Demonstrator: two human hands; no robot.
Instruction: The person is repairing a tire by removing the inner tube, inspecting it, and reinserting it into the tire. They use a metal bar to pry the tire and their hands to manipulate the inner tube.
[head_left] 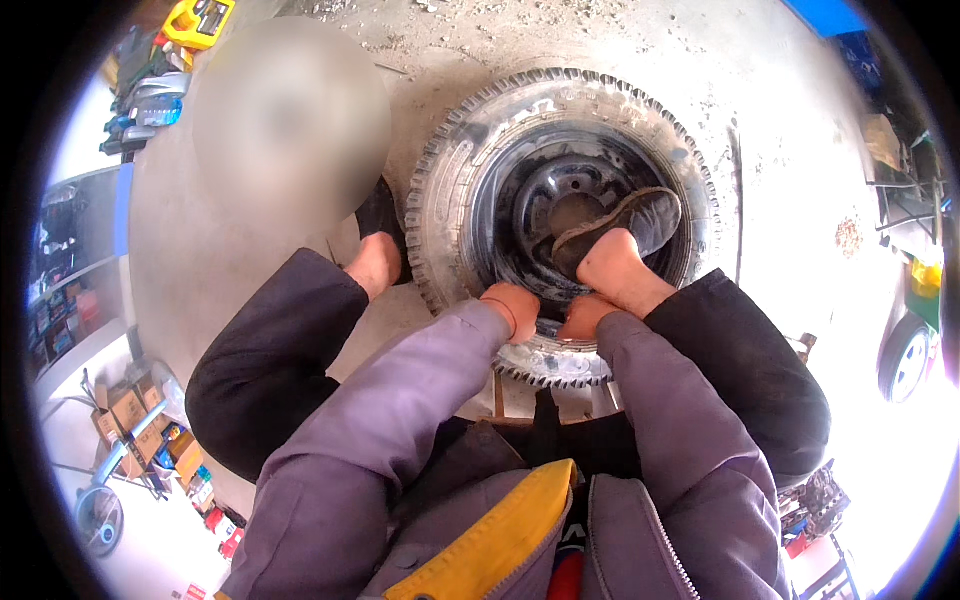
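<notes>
A large, dusty black tyre (pixel 445 200) with chunky tread lies flat on the floor between my legs. Inside it sits a black steel wheel rim (pixel 535 175) with a round centre hole. My left hand (pixel 512 308) is closed at the near inner edge of the tyre, beside the rim. Close to its right, my right hand (pixel 586 317) is curled over the same edge. The fingertips of both hands are mostly hidden. My right foot, in a dark shoe (pixel 650 220), rests on the rim. The other dark shoe (pixel 378 215) stands left of the tyre.
A round patch at upper left is blurred. Beyond it sit a yellow case (pixel 197 22) and assorted packages. Cardboard boxes (pixel 125 410) and a blue fan (pixel 100 515) stand at lower left. At right is a small wheel (pixel 905 358). Debris (pixel 440 25) litters the far floor.
</notes>
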